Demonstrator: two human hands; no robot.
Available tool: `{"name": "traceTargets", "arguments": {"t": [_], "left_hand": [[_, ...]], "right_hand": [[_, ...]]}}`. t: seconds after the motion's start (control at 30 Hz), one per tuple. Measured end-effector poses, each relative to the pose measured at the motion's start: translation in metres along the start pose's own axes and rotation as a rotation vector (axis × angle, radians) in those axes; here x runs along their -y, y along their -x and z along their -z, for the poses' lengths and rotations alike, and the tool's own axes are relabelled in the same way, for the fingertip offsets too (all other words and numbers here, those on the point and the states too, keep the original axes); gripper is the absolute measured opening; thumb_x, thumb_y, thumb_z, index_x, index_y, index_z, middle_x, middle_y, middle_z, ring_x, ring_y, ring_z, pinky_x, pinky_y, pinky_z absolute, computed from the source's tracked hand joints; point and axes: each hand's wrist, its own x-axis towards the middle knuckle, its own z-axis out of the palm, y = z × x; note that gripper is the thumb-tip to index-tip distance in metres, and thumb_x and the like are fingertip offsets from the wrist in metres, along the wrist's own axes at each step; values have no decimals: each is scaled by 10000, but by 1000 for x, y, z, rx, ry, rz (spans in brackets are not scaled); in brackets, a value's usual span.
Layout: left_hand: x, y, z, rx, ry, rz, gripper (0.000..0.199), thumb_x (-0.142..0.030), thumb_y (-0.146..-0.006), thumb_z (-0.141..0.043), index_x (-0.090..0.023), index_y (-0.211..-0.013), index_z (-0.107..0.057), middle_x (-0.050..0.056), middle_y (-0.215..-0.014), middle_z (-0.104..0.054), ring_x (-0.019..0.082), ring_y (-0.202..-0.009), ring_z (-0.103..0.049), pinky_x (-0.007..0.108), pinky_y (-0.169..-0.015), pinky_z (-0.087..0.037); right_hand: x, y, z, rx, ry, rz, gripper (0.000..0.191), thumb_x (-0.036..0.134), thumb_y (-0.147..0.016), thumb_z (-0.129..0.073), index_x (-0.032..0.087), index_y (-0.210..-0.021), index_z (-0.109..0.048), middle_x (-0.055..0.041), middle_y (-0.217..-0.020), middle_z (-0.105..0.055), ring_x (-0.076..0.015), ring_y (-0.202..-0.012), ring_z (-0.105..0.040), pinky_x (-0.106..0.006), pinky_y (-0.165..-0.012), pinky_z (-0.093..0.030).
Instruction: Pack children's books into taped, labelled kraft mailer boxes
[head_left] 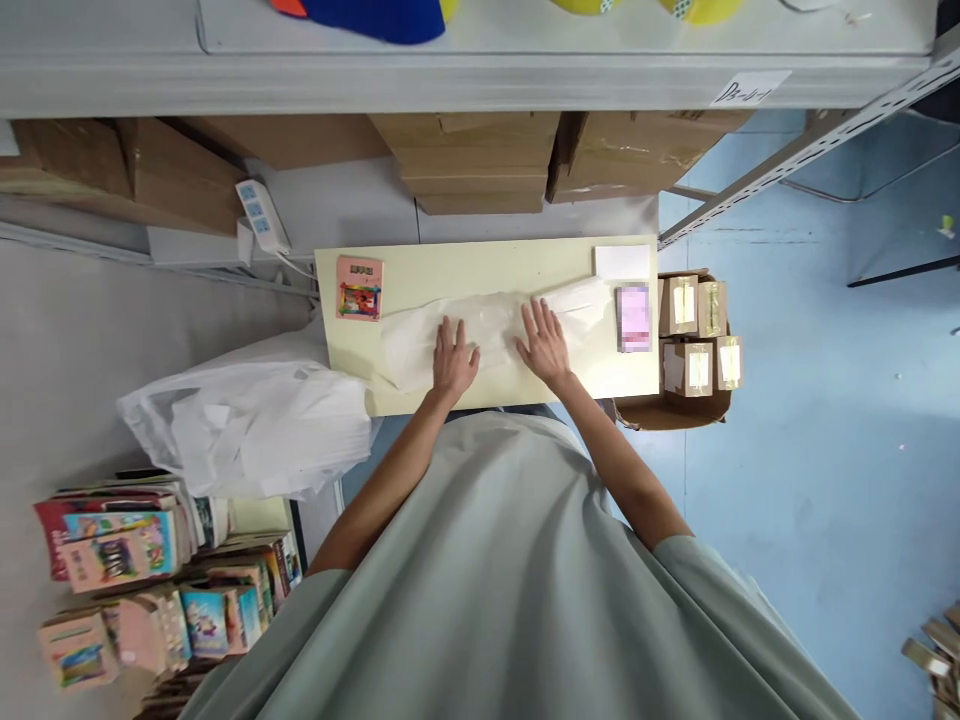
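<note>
A long sheet of thin white wrapping material (487, 325) lies creased across the pale yellow table (480, 268). My left hand (454, 362) rests flat on it near the middle, fingers stretched out. To its right, my right hand (544, 342) also lies on the sheet with the fingers spread. Neither hand holds anything. At the table's left end lies a small pink book (359, 288) with a colourful cover picture. A pink and purple rectangular item (633, 318), blurred in the view, sits at the right end below a white rectangular sheet or pad (622, 262).
Left of the table bulges a white plastic bag (255, 420), with stacks of books (225, 600) beneath it. An open carton (637, 412) holding several small boxes stands at the right. Behind are large cardboard boxes (480, 160), a power strip (262, 215) and a metal shelf (450, 85).
</note>
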Motion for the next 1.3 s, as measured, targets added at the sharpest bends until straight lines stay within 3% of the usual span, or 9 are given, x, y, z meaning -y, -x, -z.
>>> {"name": "traceTargets", "arguments": {"t": [0.17,0.33,0.6,0.73,0.87,0.97,1.03,1.13,1.3], "left_hand": [[0,-5,-3,79,-20,-45,821,-527,-1100,-556,-191,-1820,-348,154,-1945,-31,495,-1786,-35,723,-1402,-198],[13,2,-1,68,-55,-56,821,-566,-1090,-589,-213,-1803,-389,144,-1944,-79,495,-1786,-9,730,-1401,-180],[3,-17,-7,-46,-24,-98,850,-607,-1140,-450,-147,-1836,-282,152,-1946,1,429,-1799,66,695,-1432,-41],[42,-24,7,-17,-56,-106,888,-677,-1111,-492,-202,-1837,-306,124,-1948,-28,435,-1797,74,714,-1424,20],[90,-18,25,-32,-104,-80,906,-735,-1094,-502,-252,-1836,-314,105,-1950,-53,413,-1799,84,707,-1430,3],[104,-14,29,-33,-113,-86,895,-721,-1105,-490,-231,-1833,-315,118,-1948,-62,403,-1801,80,700,-1433,-10],[102,-12,28,-44,-97,-98,888,-690,-1108,-498,-193,-1824,-331,137,-1946,-43,411,-1799,84,697,-1435,-3],[95,-10,22,-63,-34,-116,880,-643,-1106,-499,-132,-1808,-349,173,-1937,-58,418,-1799,65,683,-1439,13],[97,-9,20,-76,57,-135,873,-608,-1087,-535,-110,-1789,-391,198,-1919,-139,418,-1800,14,659,-1448,6]], "right_hand": [[-1,15,-30,131,26,7,765,494,-1183,-390,66,-1811,-309,-188,-1920,-136,-365,-1809,-100,-600,-1459,-150],[-6,40,-27,116,60,-90,798,526,-1187,-405,27,-1803,-310,-233,-1914,-120,-396,-1806,-82,-629,-1450,-174],[35,-24,-46,106,110,65,802,561,-1200,-304,79,-1838,-240,-140,-1934,-101,-340,-1814,-69,-572,-1477,-86],[2,-25,-48,40,62,54,827,661,-1172,-374,192,-1845,-270,-93,-1938,-130,-352,-1814,-62,-650,-1459,-100],[-49,-6,-32,-25,48,-45,881,706,-1134,-474,200,-1836,-306,-122,-1940,-109,-400,-1810,-49,-697,-1439,-129],[-63,0,-26,-21,67,-33,912,721,-1116,-519,193,-1832,-316,-141,-1939,-108,-408,-1808,-67,-701,-1433,-143],[-55,-1,-30,-43,81,-46,945,741,-1112,-513,182,-1839,-286,-153,-1937,-115,-412,-1807,-61,-709,-1430,-143],[-22,-5,-49,-61,106,-30,986,776,-1117,-452,162,-1852,-220,-166,-1933,-133,-408,-1809,-46,-710,-1428,-147],[16,-7,-73,-15,119,35,861,722,-1157,-375,212,-1845,-281,-130,-1937,-137,-373,-1808,-107,-643,-1444,-171]]}}
